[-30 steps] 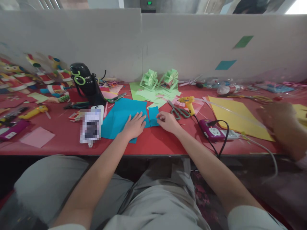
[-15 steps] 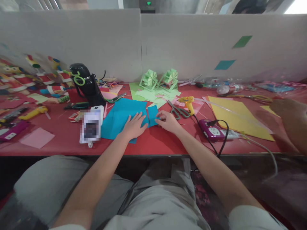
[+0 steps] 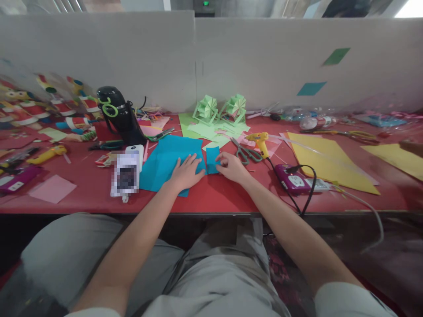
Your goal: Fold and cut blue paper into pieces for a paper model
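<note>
My left hand (image 3: pixel 187 174) lies with fingers spread on a stack of blue paper sheets (image 3: pixel 161 156), pressing it to the red table. Just right of the stack is a small blue paper rectangle (image 3: pixel 212 157). My right hand (image 3: pixel 233 168) pinches the right edge of this piece between thumb and fingers; the fingertips partly cover that edge. Grey-handled scissors (image 3: pixel 245 155) lie beyond my right hand, with a yellow glue gun (image 3: pixel 260 141) beside them. Two folded light green paper shapes (image 3: pixel 207 108) stand behind the blue stack, among green paper scraps (image 3: pixel 211 131).
Left of the stack are a phone (image 3: pixel 127 174), a black bottle (image 3: pixel 120 116) and a pink paper square (image 3: pixel 53 189). To the right, a purple power box (image 3: pixel 291 179) with cables sits by yellow sheets (image 3: pixel 330 163). A grey partition (image 3: pixel 132 57) runs behind the table.
The small blue rectangle has shifted slightly right and straightened, apart from the stack. Another person's arm at the right edge has mostly withdrawn, uncovering yellow paper. My left hand stays in place.
</note>
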The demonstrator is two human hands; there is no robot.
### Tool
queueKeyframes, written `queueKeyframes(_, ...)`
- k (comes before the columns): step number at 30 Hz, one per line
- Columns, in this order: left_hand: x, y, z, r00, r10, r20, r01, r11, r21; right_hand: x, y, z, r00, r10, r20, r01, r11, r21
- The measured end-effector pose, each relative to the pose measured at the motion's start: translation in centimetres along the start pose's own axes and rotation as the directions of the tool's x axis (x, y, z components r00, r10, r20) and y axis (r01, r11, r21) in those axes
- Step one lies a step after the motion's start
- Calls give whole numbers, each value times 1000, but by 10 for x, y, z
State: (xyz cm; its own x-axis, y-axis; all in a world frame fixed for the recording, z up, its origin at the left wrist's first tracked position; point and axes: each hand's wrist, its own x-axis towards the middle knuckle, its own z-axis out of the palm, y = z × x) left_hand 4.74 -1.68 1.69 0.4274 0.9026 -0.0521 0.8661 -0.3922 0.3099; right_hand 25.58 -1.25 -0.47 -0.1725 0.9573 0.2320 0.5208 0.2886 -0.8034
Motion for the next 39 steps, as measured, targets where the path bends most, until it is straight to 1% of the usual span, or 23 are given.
queueKeyframes(4,0,0,1,1000,5,0,-5,1000,10,-2,-1,-2,1000,-17,-27,16,999,-51)
queueKeyframes(9,0,-3,5,999,14,-34,-13,1000,13,-1,5,-6,992,-33,-118,15,989,-150)
queueKeyframes(11,1,-5,7,998,29,-62,-28,999,17,2,9,-8,983,-34,-178,9,991,-136)
queueKeyframes(16,3,-8,8,991,71,-114,-71,997,5,12,23,-12,945,28,-326,-58,995,-83)
queueKeyframes(18,3,-8,7,988,79,-133,-81,997,-13,13,27,-14,925,-7,-381,-38,993,-112)
queueKeyframes(20,2,-7,6,986,74,-149,-80,996,-34,13,29,-14,902,-69,-426,-11,983,-183)
queueKeyframes(24,1,-7,3,975,55,-213,-70,996,-61,8,22,-15,866,-160,-474,-22,934,-355)
queueKeyframes(26,0,-7,1,965,50,-258,-77,992,-97,7,17,-16,849,-191,-492,-17,922,-387)
queueKeyframes(28,0,-6,-1,952,54,-301,-104,983,-153,7,12,-18,841,-217,-496,23,930,-367)
queueKeyframes(29,0,-6,-2,945,58,-321,-122,976,-182,7,11,-18,847,-215,-487,44,940,-339)
queueKeyframes(31,0,-5,-4,934,62,-351,-151,961,-231,8,10,-18,882,-152,-446,53,973,-226)
queueKeyframes(33,-1,-4,-7,930,57,-363,-162,950,-266,8,8,-16,925,-67,-375,40,996,-79)
queueKeyframes(35,-3,-1,-11,929,59,-366,-170,945,-278,6,3,-14,959,-23,-282,43,997,63)
queueKeyframes(36,-5,1,-13,928,74,-365,-184,944,-274,5,-1,-13,975,-20,-220,51,990,133)
queueKeyframes(37,-6,4,-15,928,105,-358,-209,941,-265,4,-5,-11,992,-4,-127,34,973,230)
queueKeyframes(38,-8,7,-17,926,153,-345,-248,935,-252,2,-10,-10,1000,19,-13,-13,938,346)
queueKeyframes(39,-10,10,-18,923,217,-317,-300,923,-242,1,-15,-9,997,35,65,-61,884,463)
